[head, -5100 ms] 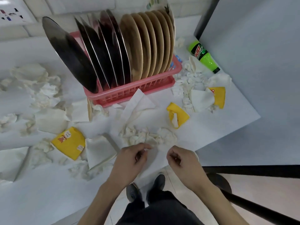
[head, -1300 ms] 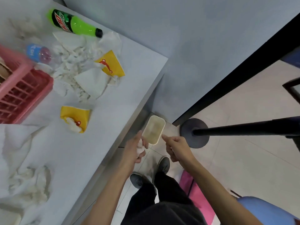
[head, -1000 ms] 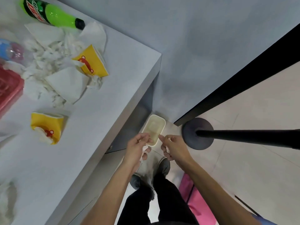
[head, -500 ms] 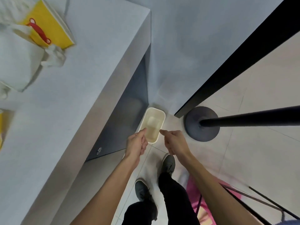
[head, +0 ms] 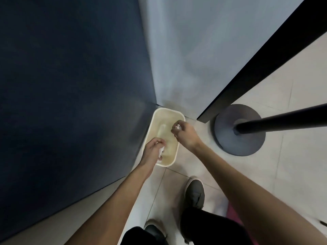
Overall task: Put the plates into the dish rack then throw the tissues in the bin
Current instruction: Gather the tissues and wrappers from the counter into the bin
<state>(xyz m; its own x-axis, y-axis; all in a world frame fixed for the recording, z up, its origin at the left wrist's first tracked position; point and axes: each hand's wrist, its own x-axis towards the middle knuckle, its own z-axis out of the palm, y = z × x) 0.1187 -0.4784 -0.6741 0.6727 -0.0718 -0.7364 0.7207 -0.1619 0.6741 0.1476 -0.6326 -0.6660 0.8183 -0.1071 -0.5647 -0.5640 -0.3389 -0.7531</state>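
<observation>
Bin (head: 166, 110) cornered against wall (head: 187, 59) | left hand (head: 152, 153) pinches tissue (head: 161, 150), near rim | right hand (head: 186, 136) pinches scrap (head: 177, 127), far rim

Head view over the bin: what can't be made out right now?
Head view only:
white tissue wad in the left hand: curled fingers hide most of it.
white tissue scrap in the right hand: too small, blurred.
floor of the cream rectangular plastic bin: partly covered by both hands, too blurred to show contents.
plates and dish rack: outside the frame.
</observation>
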